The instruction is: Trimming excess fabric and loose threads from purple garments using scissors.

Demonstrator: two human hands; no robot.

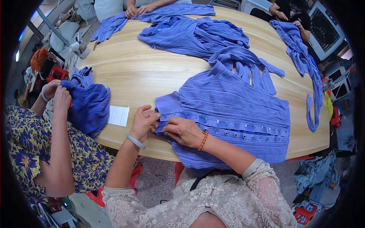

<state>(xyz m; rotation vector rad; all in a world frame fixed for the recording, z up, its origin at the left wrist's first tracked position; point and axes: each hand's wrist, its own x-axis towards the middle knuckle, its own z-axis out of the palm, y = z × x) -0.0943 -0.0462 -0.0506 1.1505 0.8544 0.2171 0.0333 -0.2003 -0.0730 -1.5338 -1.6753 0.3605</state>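
Observation:
A purple ribbed knit top lies across the near side of the table in front of me. Its front opening runs left to right, with small metal hooks along one edge and round eyelets along the other. At the garment's left end, my left hand pinches the edge of the band between thumb and fingertips; a bracelet circles that wrist. Just to its right, my right hand, with a beaded bracelet, has its fingers closed on the lower band. The fabric directly under my right fingers is hidden.
More purple garments lie heaped on the wooden table. A white card rests left of my hands. A person at left handles darker blue fabric. Other people's hands work on garments at the far edge and far right.

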